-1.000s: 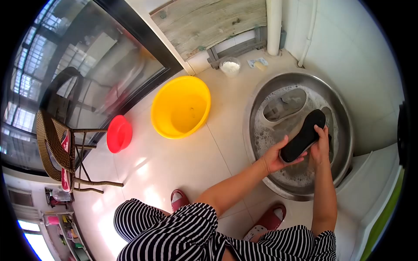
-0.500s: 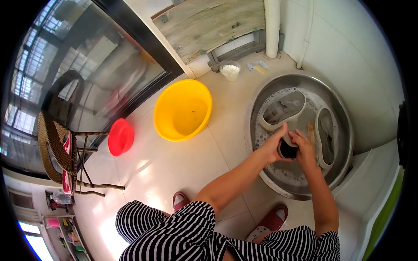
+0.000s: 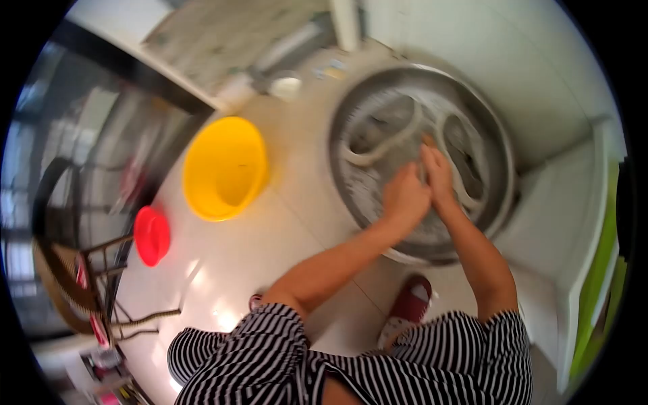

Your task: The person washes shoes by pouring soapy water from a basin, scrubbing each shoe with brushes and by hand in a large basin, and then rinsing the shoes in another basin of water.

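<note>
Grey shoes (image 3: 463, 155) edged in white, silvery basin (image 3: 498, 145), yellow tub (image 3: 210, 169), red bowl (image 3: 151, 236), black-and-white striped clothes (image 3: 270, 358)

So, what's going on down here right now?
A person's left hand and right hand are close together over a metal basin of sudsy water. One shoe lies past the left hand, a second shoe beside the right. Blur hides whatever the hands may hold. A yellow tub and red tub stand left of the basin.
</note>
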`<state>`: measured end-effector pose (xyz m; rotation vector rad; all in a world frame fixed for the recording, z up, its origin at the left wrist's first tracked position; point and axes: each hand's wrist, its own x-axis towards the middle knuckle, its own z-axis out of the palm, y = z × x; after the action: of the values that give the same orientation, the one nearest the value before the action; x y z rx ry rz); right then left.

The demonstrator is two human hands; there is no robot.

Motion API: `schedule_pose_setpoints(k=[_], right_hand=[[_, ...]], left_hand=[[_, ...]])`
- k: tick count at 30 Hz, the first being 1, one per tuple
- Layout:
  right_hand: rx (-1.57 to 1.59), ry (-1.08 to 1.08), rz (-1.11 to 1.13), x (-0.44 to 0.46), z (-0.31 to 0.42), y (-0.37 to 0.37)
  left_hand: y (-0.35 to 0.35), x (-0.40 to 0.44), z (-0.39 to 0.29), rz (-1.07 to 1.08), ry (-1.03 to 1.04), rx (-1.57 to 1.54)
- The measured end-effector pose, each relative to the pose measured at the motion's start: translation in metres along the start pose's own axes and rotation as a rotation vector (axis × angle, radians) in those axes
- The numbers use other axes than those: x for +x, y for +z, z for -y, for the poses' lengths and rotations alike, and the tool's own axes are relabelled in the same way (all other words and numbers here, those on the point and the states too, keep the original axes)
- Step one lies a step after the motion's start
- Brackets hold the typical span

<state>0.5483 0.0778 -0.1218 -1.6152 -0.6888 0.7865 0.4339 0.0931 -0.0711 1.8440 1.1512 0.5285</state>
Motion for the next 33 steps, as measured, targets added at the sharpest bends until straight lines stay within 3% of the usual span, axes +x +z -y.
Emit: schedule_pose_setpoints(k=[2, 6, 13, 26, 29, 32, 33], right_hand=[[0.004, -0.048, -0.036, 0.001, -0.002, -0.004], [-0.02, -0.101, -0.084, -0.002, -0.006, -0.002], [-0.047, 0.043, -0.016, -0.007, -0.023, -0.008], [-0.248, 0.054, -0.045, -0.003, -0.032, -0.003], [-0.234, -0.088, -0.068, -0.001, -0.016, 0.004], [-0.26, -0.231, -0.144, -0.01, 0.0, 0.01], [-0.324, -0.281, -0.187, -0.013, 0.004, 0.013]], left_hand=[[0.004, -0.002, -0.002, -0.07, 0.103, 0.067], [0.0, -0.006, -0.007, 0.011, 0.106, 0.116], [0.006, -0.009, 0.009, 0.044, 0.211, 0.169], [-0.001, -0.004, 0.014, 0.11, 0.031, 0.101], [-0.01, 0.003, 0.015, 0.033, -0.039, -0.021], [-0.013, 0.012, 0.025, -0.19, -0.032, -0.557], [-0.014, 0.015, 0.027, -0.193, -0.027, -0.558]])
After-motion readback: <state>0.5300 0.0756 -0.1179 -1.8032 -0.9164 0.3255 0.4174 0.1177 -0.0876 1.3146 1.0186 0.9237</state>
